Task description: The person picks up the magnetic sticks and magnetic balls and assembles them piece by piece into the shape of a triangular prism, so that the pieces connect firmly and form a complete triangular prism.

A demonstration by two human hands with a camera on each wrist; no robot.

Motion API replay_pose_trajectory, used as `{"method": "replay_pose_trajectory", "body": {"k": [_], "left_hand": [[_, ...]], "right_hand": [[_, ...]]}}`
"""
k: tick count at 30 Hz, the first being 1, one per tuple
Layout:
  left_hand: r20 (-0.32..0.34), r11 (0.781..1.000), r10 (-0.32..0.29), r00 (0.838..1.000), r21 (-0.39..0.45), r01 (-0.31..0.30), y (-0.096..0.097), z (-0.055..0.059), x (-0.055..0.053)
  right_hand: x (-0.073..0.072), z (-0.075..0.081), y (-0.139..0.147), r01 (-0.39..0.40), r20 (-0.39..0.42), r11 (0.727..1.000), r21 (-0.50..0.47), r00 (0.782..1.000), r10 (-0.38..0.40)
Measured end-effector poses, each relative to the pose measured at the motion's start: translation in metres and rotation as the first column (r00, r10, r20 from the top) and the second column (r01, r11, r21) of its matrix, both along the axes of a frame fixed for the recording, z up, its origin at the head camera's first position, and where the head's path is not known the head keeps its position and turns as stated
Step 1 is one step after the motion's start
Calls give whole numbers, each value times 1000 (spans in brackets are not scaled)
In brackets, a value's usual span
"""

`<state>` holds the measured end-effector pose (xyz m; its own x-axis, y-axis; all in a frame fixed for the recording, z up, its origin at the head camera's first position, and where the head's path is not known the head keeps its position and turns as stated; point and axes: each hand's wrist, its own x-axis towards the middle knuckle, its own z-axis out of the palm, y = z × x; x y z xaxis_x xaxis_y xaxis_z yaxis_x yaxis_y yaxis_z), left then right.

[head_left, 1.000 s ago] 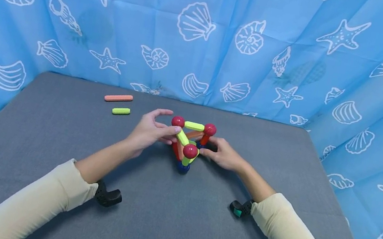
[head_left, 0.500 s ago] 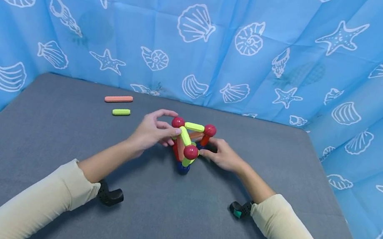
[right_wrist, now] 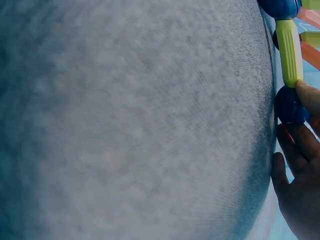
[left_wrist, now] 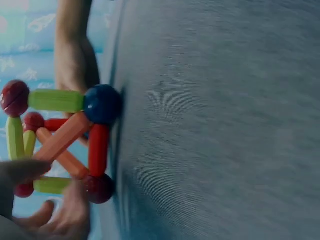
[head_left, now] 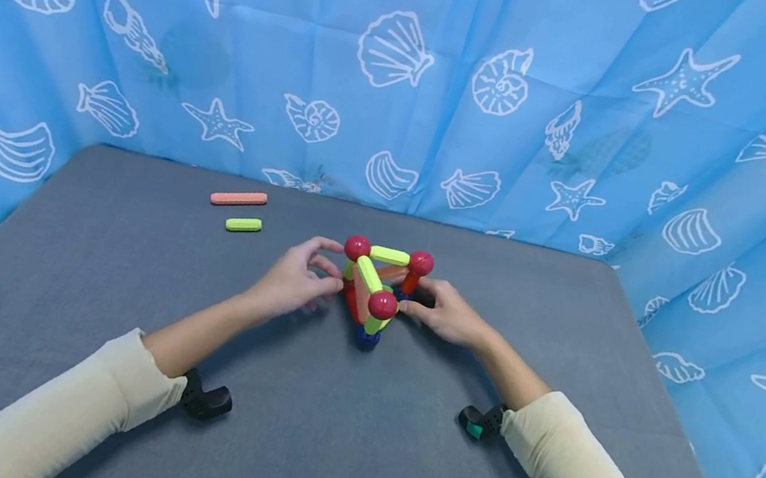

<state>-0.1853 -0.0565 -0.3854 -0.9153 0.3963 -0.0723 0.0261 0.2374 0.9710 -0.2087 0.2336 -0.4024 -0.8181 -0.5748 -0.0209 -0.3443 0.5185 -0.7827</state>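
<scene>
A small frame of magnetic rods and balls stands on the grey table between both hands. Red balls top its corners, joined by yellow-green rods; blue balls sit at the base. Orange rods slant across its sides in the left wrist view. My left hand is beside the frame's left face, fingers spread and loosely bent, thumb tip right at a rod. My right hand pinches a lower blue ball, thumb where a yellow-green rod meets it.
Two loose magnetic rods, one orange and one yellow-green, lie at the back left of the table. A blue curtain with white shell prints hangs behind and along the sides.
My left hand has let go of the upper left corner of the frame and drawn down and left. The right hand keeps its hold at the base.
</scene>
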Motion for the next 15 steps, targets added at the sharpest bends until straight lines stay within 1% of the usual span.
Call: {"method": "replay_pose_trajectory", "body": {"k": [1,3,4,6,7,10,13,15], "left_hand": [[0,999,-34,999,-38,34,-1,-3,2],[0,988,-104,995,-116,104,0,-6,8],[2,981,-134,991,-141,133,1,-8,10],[6,971,-170,986,-170,168,5,-11,14],[-3,969,-177,984,-177,173,7,-13,15],[-39,969,-168,985,-190,158,12,-16,15],[-83,965,-162,983,-220,141,15,-19,12],[-104,959,-171,980,-245,141,15,-20,7]], "right_hand": [[0,0,0,-2,-4,1000,-3,1000,2],[0,0,0,0,-16,1000,0,1000,0],[0,0,0,1,-23,1000,3,1000,-1],[1,1,0,5,-38,1000,11,999,-4],[1,1,-1,8,-51,1000,18,999,-7],[2,0,-2,19,-98,999,45,995,-15],[4,0,-4,28,-140,998,62,990,-19],[5,1,-5,28,-146,998,62,989,-19]]}}
